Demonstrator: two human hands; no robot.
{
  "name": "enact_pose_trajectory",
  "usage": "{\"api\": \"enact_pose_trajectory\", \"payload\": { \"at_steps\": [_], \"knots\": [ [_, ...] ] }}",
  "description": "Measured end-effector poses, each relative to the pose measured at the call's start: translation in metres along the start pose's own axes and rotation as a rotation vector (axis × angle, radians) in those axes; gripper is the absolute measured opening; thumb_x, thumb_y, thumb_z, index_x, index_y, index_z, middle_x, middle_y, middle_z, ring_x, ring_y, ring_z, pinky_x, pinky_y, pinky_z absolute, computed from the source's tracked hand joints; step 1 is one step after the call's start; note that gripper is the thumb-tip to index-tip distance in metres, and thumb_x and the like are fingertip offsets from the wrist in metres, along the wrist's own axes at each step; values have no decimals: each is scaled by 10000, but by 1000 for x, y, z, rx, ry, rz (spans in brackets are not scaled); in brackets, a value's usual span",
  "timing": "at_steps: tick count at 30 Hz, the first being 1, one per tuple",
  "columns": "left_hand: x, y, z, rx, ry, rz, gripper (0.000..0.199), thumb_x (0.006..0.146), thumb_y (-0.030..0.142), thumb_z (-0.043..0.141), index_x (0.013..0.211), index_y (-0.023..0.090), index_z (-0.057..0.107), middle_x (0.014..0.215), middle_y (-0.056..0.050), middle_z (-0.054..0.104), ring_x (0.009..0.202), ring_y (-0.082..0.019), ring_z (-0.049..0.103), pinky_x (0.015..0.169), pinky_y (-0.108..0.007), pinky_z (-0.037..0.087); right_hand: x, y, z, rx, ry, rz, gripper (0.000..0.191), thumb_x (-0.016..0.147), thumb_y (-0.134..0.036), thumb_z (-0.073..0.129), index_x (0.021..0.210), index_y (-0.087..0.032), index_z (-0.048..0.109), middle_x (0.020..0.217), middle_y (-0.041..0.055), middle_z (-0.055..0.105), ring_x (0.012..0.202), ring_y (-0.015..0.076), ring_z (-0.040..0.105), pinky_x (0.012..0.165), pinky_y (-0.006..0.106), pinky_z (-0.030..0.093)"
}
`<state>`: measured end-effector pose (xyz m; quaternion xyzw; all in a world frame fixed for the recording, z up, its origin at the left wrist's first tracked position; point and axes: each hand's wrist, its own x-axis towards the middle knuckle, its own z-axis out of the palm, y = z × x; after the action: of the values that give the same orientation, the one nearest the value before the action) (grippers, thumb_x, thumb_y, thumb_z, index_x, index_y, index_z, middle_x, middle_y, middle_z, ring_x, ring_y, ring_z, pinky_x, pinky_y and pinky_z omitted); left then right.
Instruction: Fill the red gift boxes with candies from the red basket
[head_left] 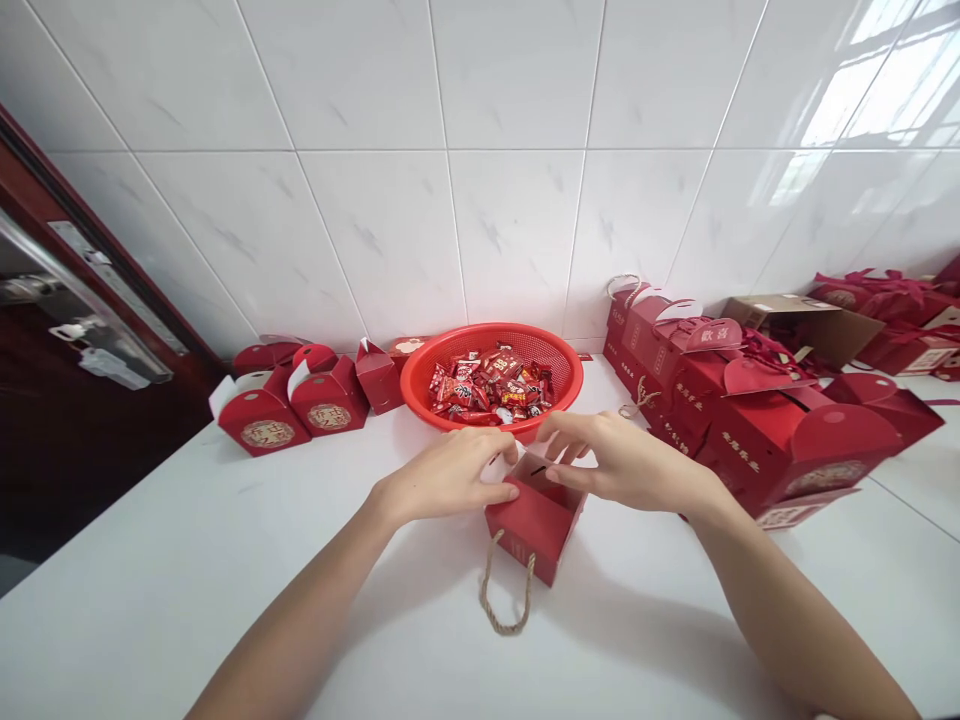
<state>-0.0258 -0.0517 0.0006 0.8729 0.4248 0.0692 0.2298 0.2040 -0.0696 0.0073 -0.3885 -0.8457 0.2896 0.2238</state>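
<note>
A small red paper gift box (531, 525) stands on the white counter in front of me, its top open and its pale inside partly showing. From its near side hangs a twisted rope handle (506, 628), resting on the counter. My left hand (450, 472) grips the box's left upper edge, thumb on the red panel and fingers curled behind. At the right upper edge, my right hand (611, 455) has bent fingers and thumb closed on the rim. Just behind the box is a red plastic basket (571, 385) of wrapped candies (480, 385).
Several red boxes (330, 395) stand by the tiled wall at left. A group of larger red boxes (780, 440) with rope or ribbon crowds the right side. Behind them sits an open cardboard box (847, 330). A dark door (75, 440) with keys borders the counter's left.
</note>
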Motion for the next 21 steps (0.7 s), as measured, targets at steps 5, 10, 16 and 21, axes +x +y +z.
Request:
{"api": "enact_pose_trajectory", "payload": {
  "at_steps": [5, 10, 16, 21],
  "knots": [
    [-1, 4, 6, 22, 39, -62, 288, 796, 284, 616, 1059, 247, 502, 925, -14, 648, 848, -250, 638, 646, -298, 379, -1, 5, -4, -35, -270, -54, 192, 878, -338, 695, 1019, -208, 703, 927, 35, 741, 748, 170, 655, 627, 254, 452],
    [-3, 9, 7, 2, 64, -101, 305, 787, 336, 654, 1031, 251, 493, 1041, -44, 674, 900, -266, 655, 662, -308, 412, 4, 16, -14, -13, -456, -148, 444, 740, -401, 842, 1116, -215, 698, 1026, 20, 728, 884, 178, 642, 747, 249, 476],
    [-2, 12, 12, -41, 72, -91, 288, 776, 275, 638, 1024, 248, 494, 1086, -50, 676, 922, -275, 665, 688, -332, 464, 14, 24, -10, -24, -340, -53, 270, 816, -338, 756, 1009, -181, 651, 1042, 47, 715, 921, 197, 649, 833, 301, 484],
    [-5, 17, 21, -153, 205, -34, 462, 824, 268, 630, 1258, 260, 471, 1223, -71, 673, 1038, -271, 677, 778, -353, 516, 18, 22, 7, -268, -227, 155, 569, 724, -447, 819, 1180, -193, 593, 1163, 114, 678, 986, 291, 647, 760, 336, 484]
  ]
}}
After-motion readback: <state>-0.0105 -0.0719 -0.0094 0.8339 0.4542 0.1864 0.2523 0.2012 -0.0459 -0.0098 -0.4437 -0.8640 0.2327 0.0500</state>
